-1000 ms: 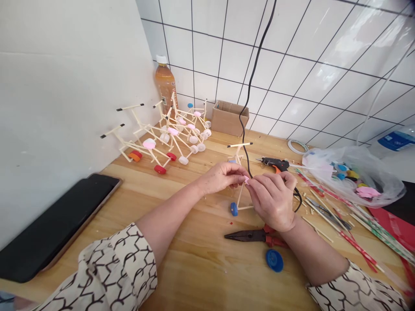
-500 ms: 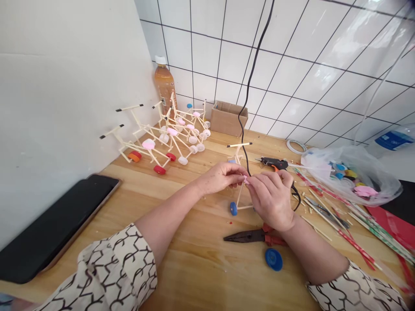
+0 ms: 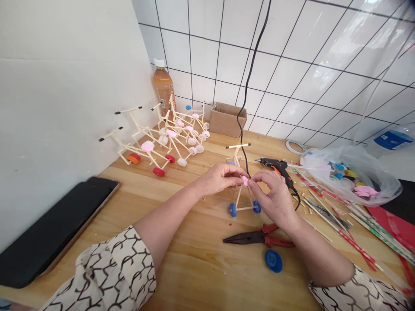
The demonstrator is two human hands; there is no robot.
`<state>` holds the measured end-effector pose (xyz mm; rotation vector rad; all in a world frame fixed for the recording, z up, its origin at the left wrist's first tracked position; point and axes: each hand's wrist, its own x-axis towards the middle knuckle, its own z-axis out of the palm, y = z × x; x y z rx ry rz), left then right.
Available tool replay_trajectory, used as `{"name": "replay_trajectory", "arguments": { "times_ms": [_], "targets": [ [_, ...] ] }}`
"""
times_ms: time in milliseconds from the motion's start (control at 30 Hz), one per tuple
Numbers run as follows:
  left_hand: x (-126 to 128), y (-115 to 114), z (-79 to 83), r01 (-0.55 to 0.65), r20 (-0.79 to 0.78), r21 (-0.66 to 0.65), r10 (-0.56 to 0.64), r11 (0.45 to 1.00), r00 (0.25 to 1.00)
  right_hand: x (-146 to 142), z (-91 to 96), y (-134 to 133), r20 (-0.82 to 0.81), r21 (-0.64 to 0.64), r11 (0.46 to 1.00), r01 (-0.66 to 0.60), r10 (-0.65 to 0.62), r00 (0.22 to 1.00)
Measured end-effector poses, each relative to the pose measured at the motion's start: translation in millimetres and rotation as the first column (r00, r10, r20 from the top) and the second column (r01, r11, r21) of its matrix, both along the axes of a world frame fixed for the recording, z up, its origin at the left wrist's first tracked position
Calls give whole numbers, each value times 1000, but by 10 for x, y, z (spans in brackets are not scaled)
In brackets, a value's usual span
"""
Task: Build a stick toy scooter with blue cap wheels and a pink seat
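Note:
A small stick tricycle (image 3: 245,209) with blue bottle-cap wheels stands on the wooden table, its dark-tipped handlebar (image 3: 238,146) pointing away from me. On its frame is a pink seat piece (image 3: 245,181). My left hand (image 3: 223,178) pinches the seat's left side between thumb and fingers. From the right, my right hand (image 3: 274,194) has its thumb and forefinger closed on the seat's other edge. Red-handled pliers (image 3: 249,237) lie just below, partly under my right forearm, beside a loose blue bottle cap (image 3: 273,261).
Several finished-looking stick tricycles (image 3: 147,147) stand back left, before a drink bottle (image 3: 164,84). A cardboard box (image 3: 228,120) is against the tiles. Rightward lie a glue gun (image 3: 277,167), a tape roll (image 3: 295,147), scissors (image 3: 327,213), sticks and a plastic bag (image 3: 352,172). A phone (image 3: 55,229) lies left.
My right hand has turned and drawn back slightly, uncovering the right blue wheel and more of the pink seat. My left hand keeps its pinch in nearly the same place.

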<state>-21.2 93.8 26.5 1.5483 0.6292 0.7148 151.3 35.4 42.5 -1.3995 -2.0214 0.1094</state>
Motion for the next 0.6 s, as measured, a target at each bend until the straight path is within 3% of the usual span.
{"name": "replay_trajectory", "arguments": {
  "times_ms": [300,600],
  "targets": [
    [1,7,-26,-25,2,24,25,999,1000,-32,-16,5,-64,-32,999,-13,11,998],
    [-30,0,12,-20,35,-71,22,997,999,38,8,23,-58,-59,998,-35,31,998]
  ]
}}
